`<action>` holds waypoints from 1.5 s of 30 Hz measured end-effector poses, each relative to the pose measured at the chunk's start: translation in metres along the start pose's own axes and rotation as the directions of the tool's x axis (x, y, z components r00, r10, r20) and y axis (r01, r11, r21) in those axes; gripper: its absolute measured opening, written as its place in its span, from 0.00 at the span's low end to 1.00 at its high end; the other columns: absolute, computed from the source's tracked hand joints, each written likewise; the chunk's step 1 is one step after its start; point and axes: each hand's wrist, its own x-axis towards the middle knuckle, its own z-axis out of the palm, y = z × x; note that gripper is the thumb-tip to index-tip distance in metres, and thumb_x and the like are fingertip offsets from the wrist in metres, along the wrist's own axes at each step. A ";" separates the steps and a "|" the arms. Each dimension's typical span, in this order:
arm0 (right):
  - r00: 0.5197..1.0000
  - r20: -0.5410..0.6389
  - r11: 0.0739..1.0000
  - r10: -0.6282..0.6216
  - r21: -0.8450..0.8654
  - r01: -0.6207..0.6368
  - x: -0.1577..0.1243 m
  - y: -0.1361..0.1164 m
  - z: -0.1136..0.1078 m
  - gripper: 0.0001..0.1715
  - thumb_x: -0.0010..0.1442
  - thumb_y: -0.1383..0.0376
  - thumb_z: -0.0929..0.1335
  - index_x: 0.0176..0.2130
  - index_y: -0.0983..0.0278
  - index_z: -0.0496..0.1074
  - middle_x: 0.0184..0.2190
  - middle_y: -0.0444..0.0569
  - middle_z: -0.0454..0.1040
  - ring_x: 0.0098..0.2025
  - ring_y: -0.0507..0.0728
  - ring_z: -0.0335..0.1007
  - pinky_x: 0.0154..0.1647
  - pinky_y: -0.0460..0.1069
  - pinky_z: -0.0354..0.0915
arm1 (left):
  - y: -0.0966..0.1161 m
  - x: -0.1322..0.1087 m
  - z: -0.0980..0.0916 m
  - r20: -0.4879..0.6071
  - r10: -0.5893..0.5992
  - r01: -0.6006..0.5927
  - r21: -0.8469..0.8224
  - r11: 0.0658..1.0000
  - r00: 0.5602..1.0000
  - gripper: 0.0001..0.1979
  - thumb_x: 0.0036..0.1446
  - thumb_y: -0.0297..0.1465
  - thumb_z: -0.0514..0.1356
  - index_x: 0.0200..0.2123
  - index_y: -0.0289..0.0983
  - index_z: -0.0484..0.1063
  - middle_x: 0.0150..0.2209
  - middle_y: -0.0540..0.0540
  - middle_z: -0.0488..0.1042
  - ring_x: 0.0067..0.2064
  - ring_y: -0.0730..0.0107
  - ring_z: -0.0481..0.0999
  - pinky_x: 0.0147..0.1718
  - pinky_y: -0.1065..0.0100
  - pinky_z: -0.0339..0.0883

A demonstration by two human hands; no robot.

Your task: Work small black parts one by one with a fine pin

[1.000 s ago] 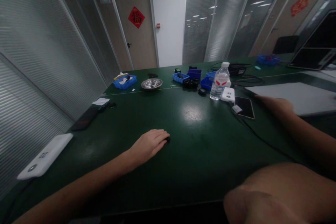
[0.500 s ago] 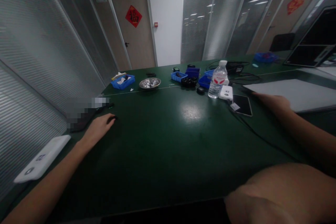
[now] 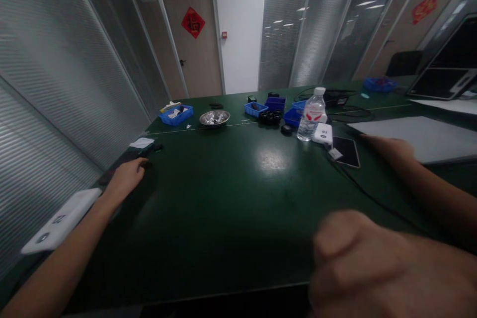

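My left hand (image 3: 126,176) lies low on the green table (image 3: 238,194) at the left, fingers curled over a small black object (image 3: 148,164), mostly hidden. Beside my left forearm is a white numbered power bank (image 3: 61,221). Just past the hand lie a folded white paper (image 3: 141,142) and small dark items. At the lower right, close to the camera, my right hand (image 3: 372,263) is a blurred closed fist above the table edge. Whatever it may hold is hidden. Behind it a further arm (image 3: 421,174) reaches in, its hand at a pale flat panel (image 3: 432,134).
A water bottle (image 3: 311,115) stands by another white power bank (image 3: 322,134), a dark tablet (image 3: 346,151) and a cable. Farther back are a metal bowl (image 3: 214,119), a blue basket (image 3: 176,115), more blue trays (image 3: 275,104) and a black mouse-like object (image 3: 286,130).
My left hand has moved left with the small black object. My right hand has come up and further into view, its fist now showing. The further arm has hardly moved.
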 end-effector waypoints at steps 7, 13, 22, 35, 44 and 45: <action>0.976 -0.017 0.970 0.219 0.110 -0.216 0.078 0.131 0.032 0.23 0.71 0.51 0.59 0.32 0.61 0.69 0.25 0.47 0.71 0.25 0.53 0.64 0.31 0.51 0.61 | -0.010 0.001 -0.001 -0.023 -0.013 0.013 0.039 0.999 1.000 0.21 0.67 0.29 0.53 0.60 0.29 0.71 0.57 0.39 0.75 0.58 0.54 0.73 0.57 0.60 0.64; 0.879 0.028 0.878 0.476 0.042 -0.477 0.064 0.188 0.068 0.22 0.71 0.53 0.61 0.33 0.64 0.70 0.23 0.44 0.70 0.24 0.53 0.65 0.30 0.49 0.56 | -0.012 0.000 -0.006 -0.029 -0.048 0.051 0.113 0.992 0.998 0.15 0.66 0.33 0.57 0.48 0.31 0.79 0.50 0.39 0.79 0.52 0.49 0.75 0.48 0.59 0.67; 0.900 0.101 0.906 0.423 -0.044 -0.421 0.067 0.180 0.069 0.21 0.72 0.53 0.60 0.36 0.64 0.72 0.25 0.46 0.72 0.26 0.53 0.66 0.31 0.48 0.56 | 0.000 -0.009 -0.016 -0.141 -0.099 0.098 -0.018 0.995 0.985 0.21 0.70 0.38 0.51 0.53 0.28 0.73 0.47 0.37 0.80 0.45 0.56 0.78 0.46 0.63 0.66; 0.910 0.096 0.915 0.403 -0.046 -0.400 0.065 0.183 0.072 0.22 0.72 0.52 0.61 0.36 0.63 0.72 0.25 0.46 0.72 0.26 0.54 0.67 0.30 0.49 0.55 | -0.011 0.005 0.003 -0.189 -0.174 0.117 -0.281 0.953 0.966 0.21 0.62 0.44 0.59 0.48 0.37 0.81 0.39 0.42 0.82 0.39 0.54 0.80 0.40 0.63 0.69; 0.910 0.118 0.917 0.397 -0.022 -0.398 0.064 0.183 0.070 0.22 0.72 0.51 0.60 0.38 0.63 0.73 0.27 0.47 0.74 0.26 0.54 0.67 0.31 0.49 0.56 | -0.014 0.009 0.009 -0.118 -0.190 0.152 -0.274 0.950 0.975 0.19 0.63 0.43 0.61 0.49 0.37 0.81 0.42 0.45 0.82 0.39 0.59 0.79 0.40 0.65 0.68; 0.910 0.117 0.917 0.398 -0.023 -0.398 0.065 0.183 0.070 0.22 0.72 0.51 0.61 0.38 0.63 0.73 0.27 0.47 0.75 0.26 0.54 0.67 0.31 0.49 0.57 | -0.016 0.009 0.010 -0.112 -0.195 0.157 -0.280 0.947 0.974 0.19 0.62 0.43 0.61 0.49 0.38 0.81 0.42 0.45 0.82 0.39 0.59 0.79 0.40 0.65 0.68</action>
